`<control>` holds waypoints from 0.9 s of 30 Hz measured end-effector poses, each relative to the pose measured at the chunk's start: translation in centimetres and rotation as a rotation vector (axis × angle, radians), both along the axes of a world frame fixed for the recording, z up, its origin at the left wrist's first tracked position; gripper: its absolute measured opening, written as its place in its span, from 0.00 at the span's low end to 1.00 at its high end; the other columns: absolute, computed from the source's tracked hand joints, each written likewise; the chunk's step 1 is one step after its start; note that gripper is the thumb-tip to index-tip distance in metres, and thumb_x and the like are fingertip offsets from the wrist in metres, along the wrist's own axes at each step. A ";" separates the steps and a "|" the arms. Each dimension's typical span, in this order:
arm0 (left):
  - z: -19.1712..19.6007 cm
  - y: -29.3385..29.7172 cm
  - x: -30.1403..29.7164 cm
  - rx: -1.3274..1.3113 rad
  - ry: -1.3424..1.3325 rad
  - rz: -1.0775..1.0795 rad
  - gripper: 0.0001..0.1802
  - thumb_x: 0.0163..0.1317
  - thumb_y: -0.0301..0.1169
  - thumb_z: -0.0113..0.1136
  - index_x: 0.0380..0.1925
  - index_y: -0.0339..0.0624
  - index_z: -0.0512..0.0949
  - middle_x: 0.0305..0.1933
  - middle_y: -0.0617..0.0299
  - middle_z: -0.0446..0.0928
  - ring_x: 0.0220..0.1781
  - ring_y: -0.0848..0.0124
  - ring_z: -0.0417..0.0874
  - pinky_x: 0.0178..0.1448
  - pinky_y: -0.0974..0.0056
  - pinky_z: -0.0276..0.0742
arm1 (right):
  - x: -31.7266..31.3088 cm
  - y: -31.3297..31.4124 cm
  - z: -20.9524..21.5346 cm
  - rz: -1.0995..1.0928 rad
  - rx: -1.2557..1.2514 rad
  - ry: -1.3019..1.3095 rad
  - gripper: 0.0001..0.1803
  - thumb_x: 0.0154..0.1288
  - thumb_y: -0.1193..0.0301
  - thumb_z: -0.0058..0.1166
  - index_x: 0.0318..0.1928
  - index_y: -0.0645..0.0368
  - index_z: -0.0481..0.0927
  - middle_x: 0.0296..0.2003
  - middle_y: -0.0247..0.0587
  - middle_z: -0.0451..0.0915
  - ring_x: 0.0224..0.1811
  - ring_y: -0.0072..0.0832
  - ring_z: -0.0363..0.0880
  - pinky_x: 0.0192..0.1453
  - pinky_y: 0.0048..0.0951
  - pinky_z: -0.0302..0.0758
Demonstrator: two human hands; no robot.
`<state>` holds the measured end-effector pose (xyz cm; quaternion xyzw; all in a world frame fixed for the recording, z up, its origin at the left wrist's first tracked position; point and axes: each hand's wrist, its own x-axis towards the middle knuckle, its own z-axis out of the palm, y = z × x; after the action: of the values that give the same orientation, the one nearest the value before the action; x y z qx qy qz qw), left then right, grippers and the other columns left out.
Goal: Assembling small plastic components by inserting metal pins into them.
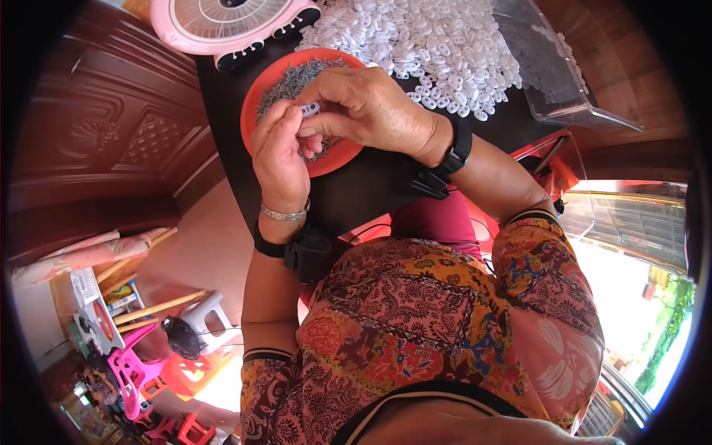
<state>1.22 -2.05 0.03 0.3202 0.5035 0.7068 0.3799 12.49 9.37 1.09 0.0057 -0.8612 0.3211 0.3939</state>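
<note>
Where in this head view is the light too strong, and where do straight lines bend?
Head view: daylight at the lower right washes out the doorway; the wooden door edges curve toward the dark fisheye rim; the hands, left and right, over the orange dish are evenly lit and sharp.

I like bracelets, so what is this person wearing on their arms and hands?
The left hand has a thin silver bracelet at the wrist, and below it a black band with a black box. The right hand wears a black strap too. Both short sleeves are flowery, with striped cuffs.
</note>
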 end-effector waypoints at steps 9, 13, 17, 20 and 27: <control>0.2 -0.3 0.5 -0.018 0.035 0.023 0.12 0.64 0.31 0.46 0.29 0.35 0.74 0.20 0.65 0.69 0.20 0.79 0.67 0.24 0.75 0.60 | 0.2 -0.5 -0.1 -0.006 0.044 0.022 0.09 0.54 0.72 0.63 0.36 0.58 0.78 0.27 0.37 0.78 0.29 0.33 0.82 0.31 0.27 0.78; 0.0 -0.3 0.4 0.055 0.071 -0.011 0.12 0.63 0.30 0.44 0.26 0.35 0.73 0.19 0.64 0.69 0.20 0.78 0.68 0.24 0.75 0.60 | 0.6 -0.3 0.2 -0.033 0.154 -0.083 0.06 0.55 0.72 0.62 0.33 0.57 0.78 0.26 0.37 0.78 0.28 0.33 0.81 0.32 0.27 0.78; -0.5 -0.1 0.0 0.131 0.079 -0.022 0.13 0.64 0.31 0.43 0.27 0.36 0.72 0.21 0.63 0.70 0.22 0.77 0.70 0.27 0.73 0.62 | 0.0 0.0 0.0 0.013 0.066 0.027 0.06 0.55 0.73 0.62 0.34 0.58 0.80 0.27 0.37 0.78 0.28 0.32 0.81 0.32 0.27 0.78; -0.4 0.3 0.3 0.108 -0.041 0.023 0.12 0.65 0.32 0.44 0.30 0.36 0.72 0.24 0.63 0.72 0.25 0.77 0.70 0.30 0.72 0.64 | -0.2 0.2 -0.4 0.054 -0.046 0.075 0.10 0.53 0.74 0.63 0.38 0.58 0.82 0.27 0.37 0.78 0.28 0.31 0.80 0.32 0.26 0.77; -0.5 0.4 0.0 0.108 -0.030 0.003 0.09 0.65 0.32 0.48 0.32 0.37 0.73 0.27 0.64 0.72 0.27 0.77 0.71 0.33 0.72 0.65 | -0.5 0.1 -0.5 0.029 -0.069 0.031 0.18 0.50 0.76 0.65 0.45 0.56 0.82 0.30 0.39 0.79 0.31 0.29 0.80 0.34 0.26 0.78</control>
<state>1.26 -1.64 -0.48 0.3290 0.4591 0.7383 0.3686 12.00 9.46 0.59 0.0094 -0.8431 0.3562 0.4027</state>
